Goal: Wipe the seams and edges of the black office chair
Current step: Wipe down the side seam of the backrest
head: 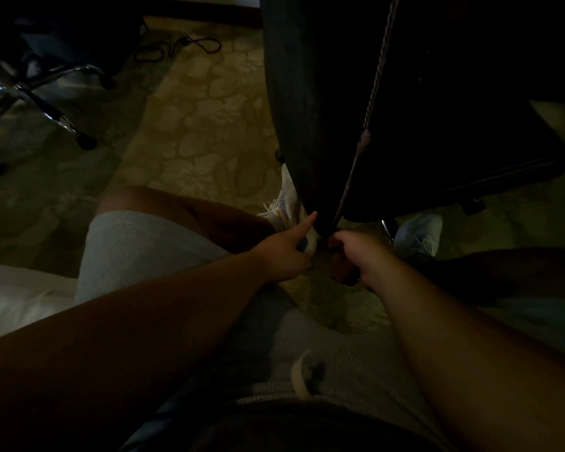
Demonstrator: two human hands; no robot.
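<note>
The black office chair (307,109) fills the upper middle of the dim head view. A corded seam (377,76) runs down it to its lower edge. My left hand (284,252) reaches to that lower edge, its index finger straight and its tip touching the chair just left of the seam's end. My right hand (362,252) is curled at the seam's bottom end. It seems to grip a dark cloth (344,274) that hangs under the fingers; the cloth is hard to make out in the shadow.
A second chair with a chrome star base (30,99) stands at the upper left, with black cables (177,47) on the patterned carpet (203,125) behind it. My white shoes (286,203) sit under the chair. White bedding (13,298) lies at the left edge.
</note>
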